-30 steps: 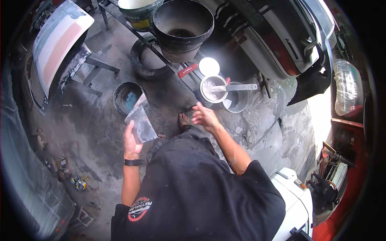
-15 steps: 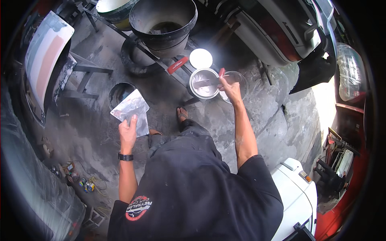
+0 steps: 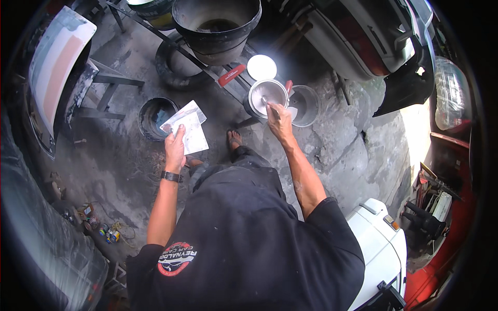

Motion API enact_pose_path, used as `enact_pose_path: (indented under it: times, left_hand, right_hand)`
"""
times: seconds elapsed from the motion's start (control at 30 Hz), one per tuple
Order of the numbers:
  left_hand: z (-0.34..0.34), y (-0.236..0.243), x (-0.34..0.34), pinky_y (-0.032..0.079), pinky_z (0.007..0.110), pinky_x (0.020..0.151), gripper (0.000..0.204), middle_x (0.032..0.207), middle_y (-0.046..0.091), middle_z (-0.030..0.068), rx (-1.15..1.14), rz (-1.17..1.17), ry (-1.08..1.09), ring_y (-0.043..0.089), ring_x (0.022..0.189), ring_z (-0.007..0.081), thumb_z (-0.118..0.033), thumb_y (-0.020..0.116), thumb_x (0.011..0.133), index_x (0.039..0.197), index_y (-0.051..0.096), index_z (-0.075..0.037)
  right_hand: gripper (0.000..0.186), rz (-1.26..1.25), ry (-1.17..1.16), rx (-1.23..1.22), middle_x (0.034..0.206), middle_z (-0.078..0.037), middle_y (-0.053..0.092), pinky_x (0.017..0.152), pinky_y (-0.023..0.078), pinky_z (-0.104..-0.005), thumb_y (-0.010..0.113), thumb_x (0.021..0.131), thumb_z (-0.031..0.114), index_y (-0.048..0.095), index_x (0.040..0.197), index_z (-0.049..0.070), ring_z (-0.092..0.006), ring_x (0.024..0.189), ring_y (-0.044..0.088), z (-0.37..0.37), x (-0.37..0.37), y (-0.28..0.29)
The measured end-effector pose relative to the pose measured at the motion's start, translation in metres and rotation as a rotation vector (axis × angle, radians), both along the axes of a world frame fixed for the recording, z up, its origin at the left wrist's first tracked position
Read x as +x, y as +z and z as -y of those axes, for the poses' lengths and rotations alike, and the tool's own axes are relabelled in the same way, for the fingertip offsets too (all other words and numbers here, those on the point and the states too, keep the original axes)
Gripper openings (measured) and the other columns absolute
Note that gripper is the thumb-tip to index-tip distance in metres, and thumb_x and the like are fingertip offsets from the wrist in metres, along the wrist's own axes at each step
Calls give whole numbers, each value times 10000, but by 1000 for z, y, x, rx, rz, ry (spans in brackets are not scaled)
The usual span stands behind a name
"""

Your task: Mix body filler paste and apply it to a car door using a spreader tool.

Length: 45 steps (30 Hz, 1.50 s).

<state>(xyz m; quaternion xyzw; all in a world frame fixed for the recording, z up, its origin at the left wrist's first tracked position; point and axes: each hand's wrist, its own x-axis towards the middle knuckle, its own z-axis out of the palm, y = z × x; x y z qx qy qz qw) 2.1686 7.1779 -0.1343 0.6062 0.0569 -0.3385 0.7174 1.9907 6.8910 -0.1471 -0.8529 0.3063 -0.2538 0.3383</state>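
Note:
My left hand [image 3: 175, 146] is closed on two thin pale flat plates, the larger one [image 3: 193, 139] and a smaller one [image 3: 188, 115], the thumb pressed on top. They overlap at an angle above the floor. My right hand [image 3: 280, 123] grips a putty knife [image 3: 264, 98], whose end reaches into an open round can [image 3: 252, 110] holding pale paste. Most of the handle is hidden by my fingers. Beside the can, a red handle [image 3: 289, 86] sticks up at the rim of a clear round tub [image 3: 314, 110]. A white round lid [image 3: 262, 67] lies just beyond the can.
A dark basin [image 3: 249, 31] and a red flat tool [image 3: 231, 75] rest on a metal stand. Below my left hand is a black bucket [image 3: 148, 129]. A sanded panel [image 3: 61, 62] stands left. A bumper [image 3: 410, 85] is far right, a white vehicle [image 3: 378, 243] near right.
My right hand has moved left and lower, bringing the putty knife from lying across the can to pointing down into it. My left hand has shifted right with the plates, uncovering more of the bucket.

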Motion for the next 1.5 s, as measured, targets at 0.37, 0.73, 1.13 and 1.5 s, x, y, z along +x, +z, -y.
enact_pose_path:
  times: [0.37, 0.73, 1.13, 1.5]
  left_hand:
    - [102, -45, -2, 499, 272, 803, 262, 1011, 671, 58, -270, -184, -127, 631, 898, 121, -212, 591, 961, 1083, 627, 16]
    - [189, -83, -17, 473, 266, 733, 371, 919, 662, 48, -179, 16, -219, 566, 797, 89, -315, 583, 967, 979, 647, 51]
    - [235, -50, -23, 470, 281, 831, 458, 1038, 637, 53, -214, -51, -504, 582, 939, 115, -411, 546, 967, 1092, 621, 23]
    - [257, -17, -3, 511, 399, 935, 360, 1208, 608, 178, -290, -498, -685, 637, 1042, 277, -189, 414, 1006, 1257, 488, 58]
  right_hand:
    - [405, 365, -495, 935, 1087, -152, 634, 754, 576, -307, 560, 970, 266, 572, 1176, -82, -247, 863, 689, 24, -102, 67]
    - [440, 494, -461, 816, 1039, -189, 640, 783, 585, -334, 513, 992, 261, 521, 1207, -123, -259, 843, 691, 25, -148, 164]
    - [445, 589, -449, 822, 1035, -207, 635, 780, 585, -346, 507, 992, 256, 514, 1206, -134, -272, 827, 686, 23, -149, 186]
    - [275, 48, 193, -63, 1062, -204, 668, 854, 545, -330, 656, 822, -27, 648, 1096, -55, -297, 962, 672, -34, -137, 156]
